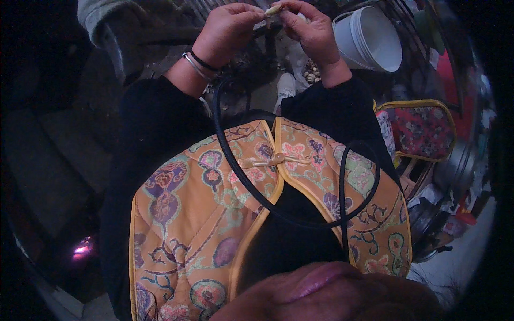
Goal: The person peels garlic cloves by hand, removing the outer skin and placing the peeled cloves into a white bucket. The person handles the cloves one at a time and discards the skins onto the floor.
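At the top of the view, my left hand (pixel 229 36) and my right hand (pixel 311 36) meet at the fingertips. Between them they pinch a small pale piece (pixel 274 10), which looks like a garlic clove. Another whitish bit (pixel 302 17) shows among the fingers of my right hand; I cannot tell what it is. Below that hand, garlic (pixel 311 72) lies in a heap beside thin, clear plastic. A white plastic bucket (pixel 379 40) stands tilted in view just right of my right wrist.
A black cable (pixel 241 172) loops across my patterned vest (pixel 192 192). One white shoe (pixel 286 86) shows on the floor. A floral cushion with yellow trim (pixel 425 128) is at the right, near metal pots (pixel 459 164). Grey cloth (pixel 106 18) hangs at upper left.
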Available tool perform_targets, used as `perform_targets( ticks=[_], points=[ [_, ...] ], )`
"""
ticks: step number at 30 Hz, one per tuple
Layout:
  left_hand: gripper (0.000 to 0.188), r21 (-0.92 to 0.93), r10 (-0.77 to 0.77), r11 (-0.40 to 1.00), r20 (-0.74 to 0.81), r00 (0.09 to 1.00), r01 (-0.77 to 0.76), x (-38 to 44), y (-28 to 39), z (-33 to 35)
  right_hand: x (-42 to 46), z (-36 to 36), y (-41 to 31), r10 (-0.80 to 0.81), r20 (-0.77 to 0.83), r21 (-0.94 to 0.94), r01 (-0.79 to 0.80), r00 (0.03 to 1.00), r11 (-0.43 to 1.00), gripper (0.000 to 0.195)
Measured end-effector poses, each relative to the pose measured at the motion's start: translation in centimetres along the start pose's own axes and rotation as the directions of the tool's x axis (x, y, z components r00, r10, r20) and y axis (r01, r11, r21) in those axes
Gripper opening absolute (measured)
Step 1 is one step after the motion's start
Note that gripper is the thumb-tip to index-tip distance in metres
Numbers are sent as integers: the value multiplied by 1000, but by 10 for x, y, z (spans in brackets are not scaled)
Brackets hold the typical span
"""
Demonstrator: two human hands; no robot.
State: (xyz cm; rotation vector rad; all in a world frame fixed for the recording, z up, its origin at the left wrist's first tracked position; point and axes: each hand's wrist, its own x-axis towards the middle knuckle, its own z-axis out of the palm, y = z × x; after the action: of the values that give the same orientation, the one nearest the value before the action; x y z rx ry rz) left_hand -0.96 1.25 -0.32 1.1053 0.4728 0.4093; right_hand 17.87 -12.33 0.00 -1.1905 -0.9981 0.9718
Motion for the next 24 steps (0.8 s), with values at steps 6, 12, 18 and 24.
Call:
perform_targets(
  ticks=[6, 12, 18, 24],
  points=[
    [15, 202, 162, 970, -132, 978, -134, 10, -16, -5, -1, 12, 5, -360, -57, -37, 358, 931, 933, 24],
    [10, 346, 267, 917, -168, 949, -197, 6, -16, 11, -6, 16, -12, -426, 46, -541, 381, 904, 750, 17],
    [9, 202, 245, 953, -75, 967, -226, 3, -12, 11, 0, 14, -4, -467, -8, -517, 396, 884, 759, 16],
    [11, 93, 228, 970, -44, 973, -224, 2, -9, 13, -1, 15, 0, -205, -34, -247, 191, 978, 950, 23]
  ],
)
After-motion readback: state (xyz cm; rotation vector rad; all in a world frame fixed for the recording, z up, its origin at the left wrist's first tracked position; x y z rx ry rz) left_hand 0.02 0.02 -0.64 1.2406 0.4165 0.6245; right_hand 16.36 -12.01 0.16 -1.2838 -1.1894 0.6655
